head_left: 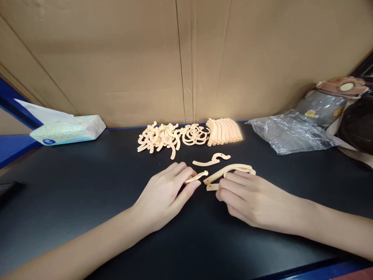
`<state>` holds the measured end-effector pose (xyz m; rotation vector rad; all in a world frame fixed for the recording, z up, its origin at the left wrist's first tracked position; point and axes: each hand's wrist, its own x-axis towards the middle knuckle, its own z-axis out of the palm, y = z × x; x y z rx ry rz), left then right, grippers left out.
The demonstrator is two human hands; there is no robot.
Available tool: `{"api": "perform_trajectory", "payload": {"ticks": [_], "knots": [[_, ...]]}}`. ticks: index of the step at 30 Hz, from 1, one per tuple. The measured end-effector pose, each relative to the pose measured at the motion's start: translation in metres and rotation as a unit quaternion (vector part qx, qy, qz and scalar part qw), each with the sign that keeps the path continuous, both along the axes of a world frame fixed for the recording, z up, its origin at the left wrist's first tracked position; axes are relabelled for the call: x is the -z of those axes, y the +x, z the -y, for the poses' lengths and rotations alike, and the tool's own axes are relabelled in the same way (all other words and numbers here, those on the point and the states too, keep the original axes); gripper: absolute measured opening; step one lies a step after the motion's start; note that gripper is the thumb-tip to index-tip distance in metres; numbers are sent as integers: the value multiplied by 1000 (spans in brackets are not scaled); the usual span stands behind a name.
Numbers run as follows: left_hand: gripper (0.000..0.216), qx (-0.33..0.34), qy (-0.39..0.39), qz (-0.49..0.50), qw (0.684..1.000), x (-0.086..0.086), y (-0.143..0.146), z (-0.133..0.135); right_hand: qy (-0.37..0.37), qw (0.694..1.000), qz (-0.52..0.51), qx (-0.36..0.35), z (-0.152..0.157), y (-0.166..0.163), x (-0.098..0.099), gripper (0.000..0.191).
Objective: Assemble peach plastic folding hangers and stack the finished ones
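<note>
While the left hand [164, 192] pinches a small curved piece [197, 177] between thumb and forefinger, the right hand [252, 196] has its fingers curled around long curved strips [223, 171], at least two of them. The strips' left ends stand apart, a small hole showing in each; whether they are joined under the fingers cannot be told. Just behind the hands, one hooked piece [215, 159] lies by itself on the black table [180, 249]. Farther back — along the cardboard [131, 70] — lie a heap of curved pieces [159, 137], a cluster of ring-like pieces [194, 134] and a neat row of strips [224, 131]. Judging by that stock, most parts are yet unused — no finished assembly can be made out.
</note>
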<state>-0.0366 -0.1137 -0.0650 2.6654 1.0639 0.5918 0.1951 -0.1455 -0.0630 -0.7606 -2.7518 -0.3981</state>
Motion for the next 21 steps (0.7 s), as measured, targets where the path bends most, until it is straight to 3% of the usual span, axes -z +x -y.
{"api": "perform_trajectory", "payload": {"ticks": [8, 16, 21], "knots": [[29, 1, -2, -3, 1000, -1, 0, 1, 2, 996, -25, 83, -4, 4, 1, 16], [29, 5, 5, 1, 1000, -1, 1, 1, 3, 999, 3, -32, 2, 0, -1, 27], [28, 6, 1, 2, 1000, 0, 0, 1, 0, 998, -27, -59, 6, -1, -3, 28]]}}
